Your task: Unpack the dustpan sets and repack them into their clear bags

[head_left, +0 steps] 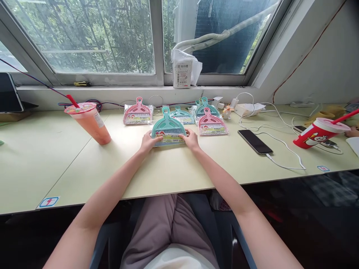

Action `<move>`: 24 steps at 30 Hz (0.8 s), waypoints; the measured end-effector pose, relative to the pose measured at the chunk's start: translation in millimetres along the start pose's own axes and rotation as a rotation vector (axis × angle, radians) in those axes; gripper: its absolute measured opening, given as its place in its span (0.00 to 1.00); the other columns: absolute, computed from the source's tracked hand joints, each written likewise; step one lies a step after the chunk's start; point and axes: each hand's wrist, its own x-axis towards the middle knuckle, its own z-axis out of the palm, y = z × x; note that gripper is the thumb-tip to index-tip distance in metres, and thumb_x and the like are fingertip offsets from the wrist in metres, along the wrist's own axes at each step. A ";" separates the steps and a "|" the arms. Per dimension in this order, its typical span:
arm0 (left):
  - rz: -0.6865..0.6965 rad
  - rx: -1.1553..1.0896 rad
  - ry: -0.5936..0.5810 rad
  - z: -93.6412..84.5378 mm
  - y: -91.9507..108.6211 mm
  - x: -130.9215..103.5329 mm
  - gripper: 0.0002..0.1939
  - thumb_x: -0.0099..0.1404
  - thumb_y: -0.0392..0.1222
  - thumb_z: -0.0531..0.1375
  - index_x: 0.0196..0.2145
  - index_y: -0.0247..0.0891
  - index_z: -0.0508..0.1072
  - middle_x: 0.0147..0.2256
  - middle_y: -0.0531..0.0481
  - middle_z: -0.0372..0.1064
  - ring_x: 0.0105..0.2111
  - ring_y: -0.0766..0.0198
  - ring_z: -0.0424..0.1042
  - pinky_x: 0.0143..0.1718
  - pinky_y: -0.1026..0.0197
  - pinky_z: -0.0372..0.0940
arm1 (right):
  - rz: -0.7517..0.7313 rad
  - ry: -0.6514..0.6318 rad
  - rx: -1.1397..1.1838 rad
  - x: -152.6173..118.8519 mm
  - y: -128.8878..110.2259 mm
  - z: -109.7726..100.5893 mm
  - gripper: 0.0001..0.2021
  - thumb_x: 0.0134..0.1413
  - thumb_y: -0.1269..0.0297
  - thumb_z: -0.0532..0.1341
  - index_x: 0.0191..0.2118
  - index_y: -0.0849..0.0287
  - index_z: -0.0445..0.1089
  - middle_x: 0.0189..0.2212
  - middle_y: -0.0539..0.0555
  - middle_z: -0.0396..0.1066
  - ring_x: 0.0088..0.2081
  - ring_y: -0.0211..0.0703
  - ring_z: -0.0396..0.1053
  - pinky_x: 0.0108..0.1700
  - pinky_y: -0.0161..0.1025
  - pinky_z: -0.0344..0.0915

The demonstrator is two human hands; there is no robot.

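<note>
Between my two hands is a teal mini dustpan and brush set point(167, 125) in clear wrapping, its lower edge at the tabletop. My left hand point(150, 143) grips its left side, thumb across the printed label. On the opposite side my right hand point(190, 139) holds it the same way. Behind it stand more wrapped sets: a pink dustpan set point(138, 114) at left, a teal dustpan set point(181, 115) partly hidden, another pink dustpan set point(212, 123) at right, and teal ones point(206, 107) behind that.
A tall drink cup point(94, 125) stands at left and a red cup point(316, 134) at far right. A phone point(254, 142) with a white cable lies right of my hands. Cables run along the wall. A tissue pack point(182, 74) sits on the sill.
</note>
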 end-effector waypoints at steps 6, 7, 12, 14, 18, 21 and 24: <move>-0.136 -0.188 -0.198 -0.2 5.1 -2.5 0.34 0.39 0.56 0.74 0.42 0.32 0.77 0.40 0.38 0.77 0.38 0.48 0.77 0.36 0.51 0.73 | 0.086 0.021 0.189 7.4 3.2 -4.9 0.16 0.46 0.67 0.67 0.44 0.58 0.72 0.36 0.55 0.77 0.37 0.44 0.76 0.42 0.43 0.74; -0.134 -0.195 -0.200 -0.4 4.8 -2.0 0.35 0.39 0.55 0.74 0.42 0.32 0.76 0.40 0.38 0.77 0.38 0.48 0.77 0.35 0.52 0.73 | 0.091 0.019 0.204 7.0 2.8 -4.9 0.17 0.46 0.67 0.67 0.45 0.58 0.72 0.36 0.54 0.77 0.37 0.44 0.76 0.42 0.43 0.74; -0.015 -0.142 -0.139 1.0 -0.2 4.0 0.34 0.38 0.55 0.74 0.40 0.31 0.77 0.39 0.39 0.78 0.40 0.48 0.77 0.40 0.51 0.72 | 0.072 0.003 0.078 0.6 -1.0 0.3 0.15 0.53 0.65 0.62 0.48 0.59 0.70 0.42 0.59 0.76 0.42 0.47 0.75 0.47 0.48 0.72; 0.010 -0.134 -0.104 2.8 -0.9 9.7 0.33 0.39 0.54 0.74 0.40 0.31 0.77 0.38 0.39 0.78 0.39 0.49 0.76 0.41 0.52 0.72 | 0.006 0.055 -0.020 -2.8 -4.0 3.7 0.16 0.56 0.65 0.60 0.51 0.61 0.68 0.49 0.63 0.72 0.49 0.50 0.72 0.53 0.52 0.68; -0.006 -0.144 -0.061 10.8 3.1 38.1 0.32 0.39 0.53 0.73 0.39 0.32 0.76 0.37 0.40 0.77 0.35 0.52 0.76 0.34 0.55 0.71 | -0.267 0.251 -0.108 -10.5 -15.6 6.0 0.20 0.58 0.67 0.57 0.56 0.61 0.62 0.57 0.65 0.64 0.60 0.51 0.60 0.63 0.54 0.57; 0.039 -0.067 -0.060 25.3 8.5 76.3 0.29 0.38 0.52 0.71 0.37 0.33 0.76 0.34 0.42 0.77 0.33 0.53 0.75 0.31 0.56 0.70 | -0.443 0.266 -0.112 -17.1 -26.7 4.6 0.17 0.60 0.72 0.53 0.54 0.59 0.63 0.55 0.61 0.65 0.60 0.47 0.60 0.64 0.50 0.55; 0.086 0.065 -0.068 47.5 10.9 117.0 0.23 0.38 0.51 0.70 0.31 0.34 0.76 0.30 0.43 0.75 0.31 0.52 0.74 0.29 0.56 0.68 | -0.487 0.200 -0.150 -21.9 -33.7 6.4 0.17 0.59 0.75 0.51 0.52 0.56 0.66 0.52 0.58 0.67 0.59 0.46 0.62 0.63 0.49 0.57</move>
